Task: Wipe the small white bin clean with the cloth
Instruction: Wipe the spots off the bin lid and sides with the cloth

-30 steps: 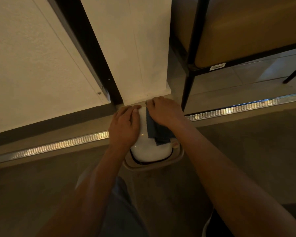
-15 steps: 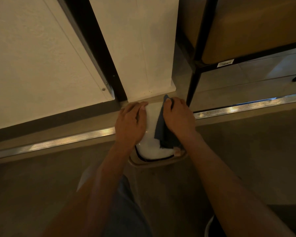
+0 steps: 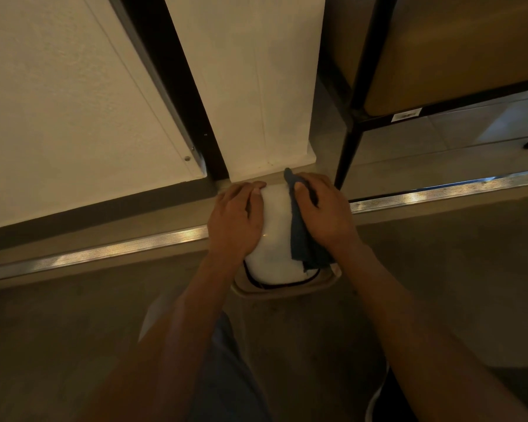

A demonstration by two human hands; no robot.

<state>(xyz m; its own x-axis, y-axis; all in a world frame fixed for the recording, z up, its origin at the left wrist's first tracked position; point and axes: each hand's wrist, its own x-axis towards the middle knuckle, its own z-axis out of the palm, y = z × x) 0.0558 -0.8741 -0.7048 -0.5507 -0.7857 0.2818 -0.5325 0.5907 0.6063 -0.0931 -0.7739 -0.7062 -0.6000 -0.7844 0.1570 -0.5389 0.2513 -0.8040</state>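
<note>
Bin [image 3: 275, 239] at frame centre, on the floor against the white wall [image 3: 250, 86], long axis running up the frame. Left hand [image 3: 235, 220] flat, steadying its left side. Right hand [image 3: 323, 211] nearer the unwiped right flank, pressing the cloth [image 3: 302, 242] there.

arms: both forearms bare, no sleeves | legs: grey-blue trousers [image 3: 226, 376] | wrists: nothing worn

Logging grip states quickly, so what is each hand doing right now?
Left hand: open, flat against the white bin lid, holding nothing.
Right hand: closed on the dark blue cloth, pressing it to the lid.
</note>
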